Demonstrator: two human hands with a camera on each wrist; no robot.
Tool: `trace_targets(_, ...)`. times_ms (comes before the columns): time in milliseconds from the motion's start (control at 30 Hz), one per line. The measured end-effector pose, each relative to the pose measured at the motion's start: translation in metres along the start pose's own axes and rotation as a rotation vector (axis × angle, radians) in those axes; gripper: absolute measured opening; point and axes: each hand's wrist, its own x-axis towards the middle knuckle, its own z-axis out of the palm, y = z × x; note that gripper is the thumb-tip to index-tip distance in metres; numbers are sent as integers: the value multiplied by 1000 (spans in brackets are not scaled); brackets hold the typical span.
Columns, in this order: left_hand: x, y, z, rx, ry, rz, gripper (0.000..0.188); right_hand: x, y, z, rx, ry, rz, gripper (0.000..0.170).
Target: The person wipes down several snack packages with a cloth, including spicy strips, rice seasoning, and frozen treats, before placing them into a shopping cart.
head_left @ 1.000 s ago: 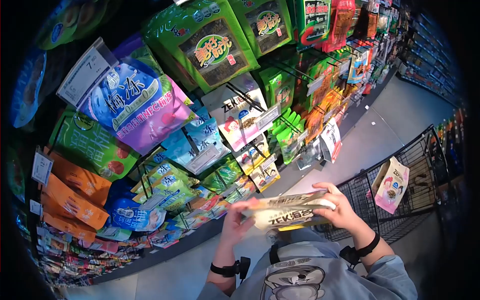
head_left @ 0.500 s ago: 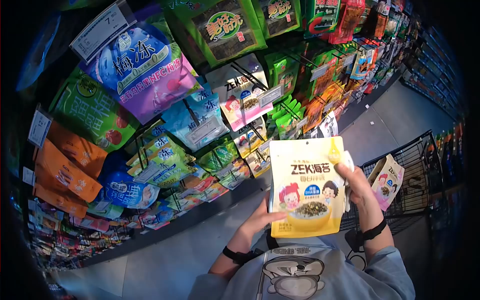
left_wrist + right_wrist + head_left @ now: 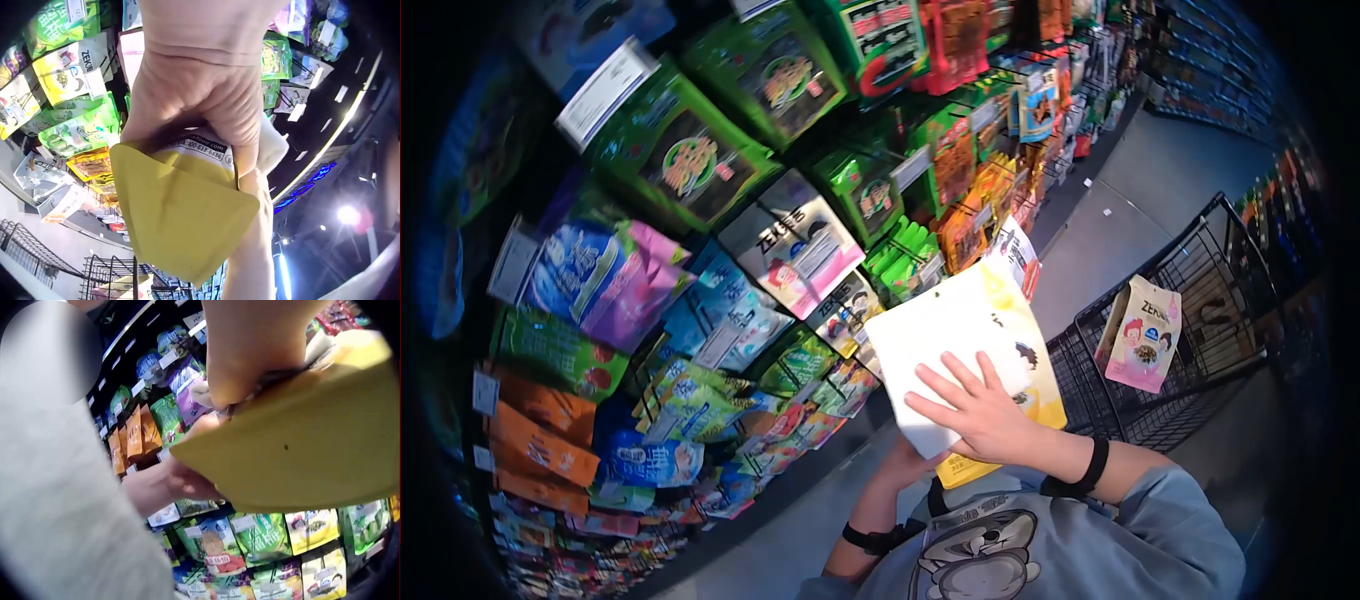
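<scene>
A cream and yellow ZEK seaweed snack pouch (image 3: 1045, 385) is held up before the person's chest, tilted. The left hand (image 3: 905, 465) grips its lower left edge; the left wrist view shows thumb and fingers round the yellow bottom end. Over the printed front lies the right hand (image 3: 978, 405), its fingers spread and fairly straight, with a white cloth (image 3: 273, 147) under it that covers part of the print. In the right wrist view the pouch's yellow underside fills much of the picture and hides part of the right hand.
A black wire cart (image 3: 1090, 385) stands at the right with a pink and cream ZEK pouch (image 3: 1142, 335) in it. Along the left runs a shelf wall of hanging snack bags, among them green seaweed packs (image 3: 690, 160) and orange bags (image 3: 550, 450). Grey floor (image 3: 1135, 150) lies beyond.
The pouch was edge-on, then turned to show its front, and now tilts left. The right hand moved from the pouch's right edge onto its front with the white cloth. The view shifted.
</scene>
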Motion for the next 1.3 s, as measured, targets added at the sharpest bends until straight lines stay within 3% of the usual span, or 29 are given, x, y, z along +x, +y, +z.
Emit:
trace_targets(67, 3, 0, 4, -33, -33, -100, 70, 7, 5, -16, 23, 10, 35, 89)
trace_targets(167, 6, 17, 13, 72, 29, 162, 78, 10, 27, -30, 50, 68, 101, 85)
trace_targets(300, 1, 27, 14, -178, 67, 148, 75, 5, 62, -41, -56, 137, 230, 74)
trace_targets(400, 0, 29, 6, -164, 95, 119, 75, -9, 96, -41, -72, 185, 403, 66)
trace_targets(467, 1, 26, 4, -207, 146, 93, 75, -18, 111, -43, 181, 412, 464, 58)
trace_targets(533, 3, 32, 4, -250, 196, 68, 75, -22, 100, -57, 240, 594, 321, 54)
trace_targets(600, 7, 47, 8, -314, 210, 116, 74, -25, 85, -49, 138, 646, 23, 55)
trace_targets(633, 11, 48, 8, -311, 215, 114, 74, -22, 70, -53, 167, 550, -159, 61)
trace_targets(667, 15, 48, 8, -347, 193, 129, 74, -24, 56, -55, 133, 265, -176, 68)
trace_targets(700, 18, 48, 8, -383, 170, 145, 73, -22, 46, -53, 142, 125, -323, 72)
trace_targets(733, 19, 48, 6, -377, 168, 144, 73, -19, 41, -33, 75, 155, -438, 72)
trace_targets(900, 17, 54, 2, -457, 237, 89, 75, -30, 42, -23, 92, -136, -459, 70)
trace_targets(1000, 11, 58, 0, -496, 227, 158, 75, -37, 56, -19, 168, -113, -449, 72)
trace_targets(1033, 10, 58, -1, -455, 217, 199, 75, -40, 60, -25, 126, -253, -366, 75)
trace_targets(1067, 9, 60, -2, -454, 223, 201, 75, -42, 64, -34, 127, -254, -371, 75)
trace_targets(1133, 6, 65, -4, -417, 240, 142, 77, -46, 74, -49, -3, -252, -177, 72)
trace_targets(1200, 4, 64, -7, -432, 256, 138, 77, -52, 89, -49, 59, -47, 4, 69)
trace_targets(1267, 2, 59, -9, -446, 267, 133, 77, -59, 113, -31, 406, 234, 180, 54)
trace_targets(1300, 0, 54, -10, -503, 276, 116, 77, -66, 124, -17, 804, 249, 419, 47)
